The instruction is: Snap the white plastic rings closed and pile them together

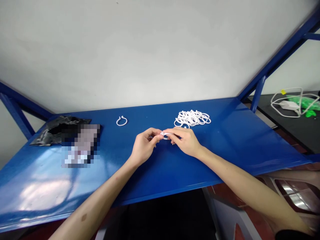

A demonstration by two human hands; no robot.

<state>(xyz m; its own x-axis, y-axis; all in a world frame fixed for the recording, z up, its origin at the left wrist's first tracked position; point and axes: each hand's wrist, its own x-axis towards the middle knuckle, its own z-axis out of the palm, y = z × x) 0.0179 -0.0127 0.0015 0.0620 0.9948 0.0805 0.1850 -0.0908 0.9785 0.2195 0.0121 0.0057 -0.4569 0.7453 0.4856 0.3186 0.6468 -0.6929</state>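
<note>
Between both hands, above the blue table [155, 176], is a white plastic curtain ring [166, 137]. My left hand [146, 145] pinches its left end, where the knobbed tips seem to meet. My right hand [185, 140] grips the ring's right side with closed fingers, which hide part of it. Whether the ring's ends are fastened I cannot tell. Just beyond my right hand lies a heap of similar white rings [192, 118]. A lone white ring [121, 121] rests flat on the table, farther left of my left hand.
On the left of the table lie a crumpled black plastic bag [52, 131] and a pixelated item [85, 141]. Blue metal struts [257, 95] rise at both sides, against a pale wall [150, 56]. At right, a white cable [290, 106] sits on a dark surface.
</note>
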